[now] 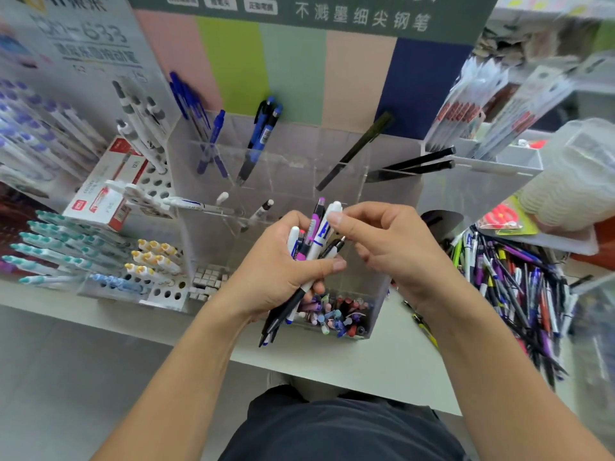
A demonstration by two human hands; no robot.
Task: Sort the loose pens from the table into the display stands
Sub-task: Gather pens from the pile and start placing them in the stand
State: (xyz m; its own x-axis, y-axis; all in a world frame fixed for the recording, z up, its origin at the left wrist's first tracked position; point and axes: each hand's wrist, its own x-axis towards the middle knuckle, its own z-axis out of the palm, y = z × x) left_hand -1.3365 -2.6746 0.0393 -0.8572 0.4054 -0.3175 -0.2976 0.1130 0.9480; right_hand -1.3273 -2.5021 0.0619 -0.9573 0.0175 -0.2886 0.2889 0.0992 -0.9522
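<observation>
Left hand (276, 271) grip: fingers and thumb wrapped round a bundle of pens (307, 261), mixed colours, tips pointing down toward the tabletop (366, 357), caps up. Right hand (382, 247) grip: thumb and forefinger pinching the top of a white pen with blue lettering (324, 234) that stands tallest in the bundle, likely pulling it out to place it. A purple pen (314, 224) sits just beside it, also in the left fist.

Both hands are held over the clear acrylic stand (273, 181). Its rear compartments hold only a few pens each: blue ones (213, 141) at left, blue-black ones (263, 134) next, one dark pen (356, 151) leaning further right. Middle row has a couple of white pens. The front bin (336, 314) under the hands is full of short coloured items, caps or refills, too blurred to say which.

Left of that, the perforated stand (156, 261) is better filled: teal, yellow-capped and purple-topped rows, several holes open.

Progress call: early to middle. A big loose pile of pens (512, 287) lies on the tabletop at right, well apart from the stands, plus the handful in the left fist. Most of the sorting is left; acrylic stand has lots of room.
</observation>
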